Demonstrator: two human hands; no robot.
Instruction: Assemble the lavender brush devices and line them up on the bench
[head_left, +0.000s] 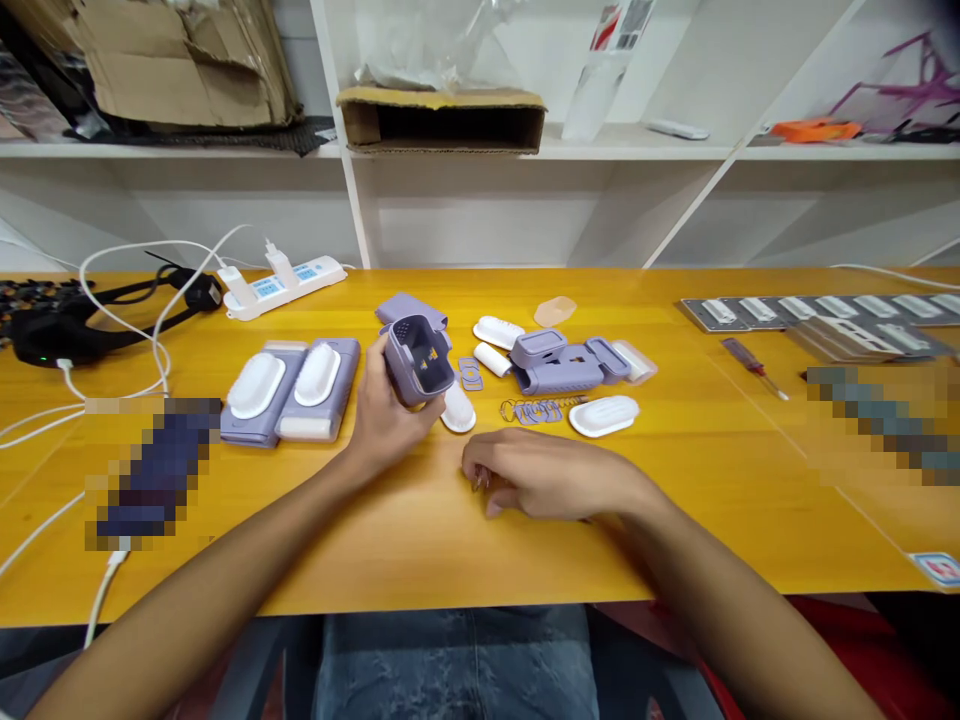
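Left hand: the left hand (386, 420) has its grip closed around a small purple plastic shell with an open hollow end (418, 358), held up just above the yellow wooden surface (720, 470).
Right hand: the right hand (544, 478) rests on the surface with fingers curled in. It seems to hold nothing, though I cannot tell if something tiny sits under the fingertips.
Shell so far: its open end shows bare slots inside, so I judge it is not yet filled or closed.
Looks done: two purple flat cases with white oval pads (291, 390) lie side by side, left of the held shell, and they look whole.
Still loose: a white oval cap (457, 410) lies just beside the left hand. A thin wire spring (536, 409), a white oval lid (604, 415) and a purple part-built body (566, 365) lie near too.
Left to do, I think: most of the small parts still wait.
Farther off: a red-handled screwdriver (752, 367) lies well apart, on the right.
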